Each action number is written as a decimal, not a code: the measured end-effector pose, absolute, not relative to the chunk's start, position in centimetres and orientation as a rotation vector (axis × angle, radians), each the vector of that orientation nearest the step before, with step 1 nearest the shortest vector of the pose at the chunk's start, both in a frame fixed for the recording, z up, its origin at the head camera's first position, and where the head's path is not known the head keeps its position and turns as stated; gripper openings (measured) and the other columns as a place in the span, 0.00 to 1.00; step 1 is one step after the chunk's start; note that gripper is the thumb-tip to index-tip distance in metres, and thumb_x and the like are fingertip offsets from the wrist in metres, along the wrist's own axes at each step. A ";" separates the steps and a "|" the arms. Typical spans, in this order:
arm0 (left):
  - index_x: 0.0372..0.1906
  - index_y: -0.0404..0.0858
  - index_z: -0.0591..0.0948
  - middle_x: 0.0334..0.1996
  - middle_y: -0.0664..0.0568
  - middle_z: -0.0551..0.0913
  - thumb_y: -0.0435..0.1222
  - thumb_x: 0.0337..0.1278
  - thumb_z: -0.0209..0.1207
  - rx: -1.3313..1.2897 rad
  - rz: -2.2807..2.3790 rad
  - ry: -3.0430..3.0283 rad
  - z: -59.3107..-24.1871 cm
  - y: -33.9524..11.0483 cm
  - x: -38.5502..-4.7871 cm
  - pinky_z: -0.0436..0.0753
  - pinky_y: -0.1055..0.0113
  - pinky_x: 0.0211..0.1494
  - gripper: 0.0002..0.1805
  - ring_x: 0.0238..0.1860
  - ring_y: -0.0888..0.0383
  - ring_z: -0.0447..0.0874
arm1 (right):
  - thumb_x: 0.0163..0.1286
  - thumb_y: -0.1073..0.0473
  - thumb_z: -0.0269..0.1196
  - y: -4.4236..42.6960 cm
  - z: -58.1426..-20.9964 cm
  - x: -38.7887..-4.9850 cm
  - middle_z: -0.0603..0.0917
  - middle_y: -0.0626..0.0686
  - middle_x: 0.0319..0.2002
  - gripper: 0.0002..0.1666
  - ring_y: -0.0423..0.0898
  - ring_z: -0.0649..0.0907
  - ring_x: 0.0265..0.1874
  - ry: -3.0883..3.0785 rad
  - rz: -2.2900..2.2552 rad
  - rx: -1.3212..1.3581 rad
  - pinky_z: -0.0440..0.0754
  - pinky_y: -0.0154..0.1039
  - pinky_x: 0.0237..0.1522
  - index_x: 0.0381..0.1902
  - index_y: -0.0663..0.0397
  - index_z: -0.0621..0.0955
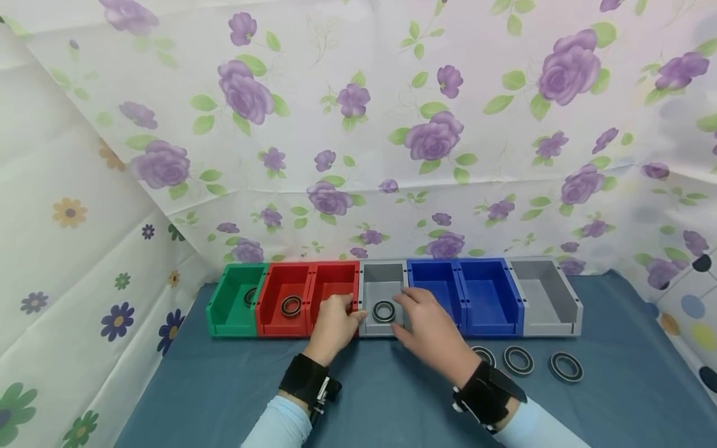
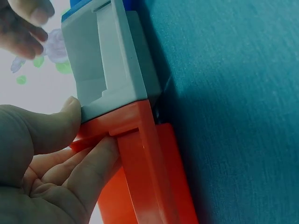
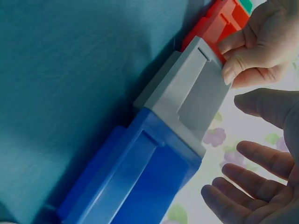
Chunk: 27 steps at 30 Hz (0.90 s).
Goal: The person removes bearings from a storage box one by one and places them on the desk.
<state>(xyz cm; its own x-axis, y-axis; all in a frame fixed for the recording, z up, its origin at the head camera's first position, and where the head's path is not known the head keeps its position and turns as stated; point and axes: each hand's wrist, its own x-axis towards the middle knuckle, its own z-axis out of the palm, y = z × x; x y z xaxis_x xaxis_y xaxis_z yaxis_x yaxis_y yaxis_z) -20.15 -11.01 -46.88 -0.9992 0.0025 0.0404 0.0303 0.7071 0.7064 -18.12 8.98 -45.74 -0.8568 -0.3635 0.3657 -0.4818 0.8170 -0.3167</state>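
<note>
A row of joined bins holds the middle grey bin [image 1: 383, 274], with a ring-shaped bearing [image 1: 384, 311] lying near its front. My left hand [image 1: 332, 328] grips the wall between the right red bin [image 1: 336, 274] and this grey bin; in the left wrist view its thumb [image 2: 58, 128] is on the grey side and its fingers are inside the red bin [image 2: 135, 154]. My right hand [image 1: 430, 330] is over the grey bin's right edge beside the bearing, fingers apart and holding nothing. The right wrist view shows that hand [image 3: 261, 172] with spread fingers.
The green bin [image 1: 232, 305] and left red bin [image 1: 285, 280] each hold a bearing. Blue bins [image 1: 487, 292] and another grey bin [image 1: 543, 292] stand to the right. Three bearings [image 1: 518, 361] lie on the blue cloth [image 1: 392, 398] at the front right, one partly behind my right wrist.
</note>
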 end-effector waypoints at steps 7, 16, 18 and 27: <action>0.57 0.32 0.77 0.38 0.45 0.85 0.39 0.49 0.67 -0.021 -1.187 -2.888 -46.7 -11.1 -20.1 0.80 0.69 0.29 0.28 0.28 0.59 0.79 | 0.56 0.51 0.68 7.1 -45.2 -19.6 0.74 0.56 0.61 0.30 0.52 0.72 0.62 -2.766 0.562 0.669 0.75 0.47 0.58 0.57 0.50 0.76; 0.56 0.32 0.77 0.39 0.44 0.86 0.39 0.48 0.68 -0.039 -1.172 -2.891 -46.8 -11.3 -20.2 0.81 0.69 0.30 0.29 0.27 0.61 0.79 | 0.54 0.54 0.69 5.4 -45.7 -21.4 0.75 0.56 0.59 0.31 0.51 0.74 0.60 -2.884 0.483 0.700 0.75 0.47 0.58 0.57 0.51 0.76; 0.57 0.31 0.77 0.40 0.43 0.86 0.38 0.48 0.67 -0.048 -1.180 -2.889 -46.8 -11.3 -20.2 0.81 0.69 0.30 0.29 0.27 0.61 0.80 | 0.54 0.55 0.70 5.1 -45.7 -21.7 0.75 0.57 0.59 0.31 0.52 0.74 0.60 -2.906 0.469 0.720 0.75 0.47 0.58 0.57 0.52 0.77; 0.57 0.32 0.77 0.43 0.43 0.85 0.37 0.49 0.67 -0.055 -1.203 -2.875 -46.7 -11.3 -20.1 0.84 0.63 0.38 0.27 0.33 0.60 0.82 | 0.56 0.57 0.68 3.9 -45.7 -22.3 0.81 0.54 0.47 0.19 0.48 0.81 0.44 -2.962 0.389 0.804 0.82 0.44 0.47 0.47 0.54 0.81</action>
<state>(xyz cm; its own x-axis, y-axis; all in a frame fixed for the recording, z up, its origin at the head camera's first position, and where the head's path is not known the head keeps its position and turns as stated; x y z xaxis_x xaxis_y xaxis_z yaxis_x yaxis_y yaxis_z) -20.11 -11.31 -46.67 -0.9991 0.0232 0.0363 0.0421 0.7016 0.7113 -22.28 3.93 -45.73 -0.8638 -0.4914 0.1112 -0.5035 0.8333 -0.2284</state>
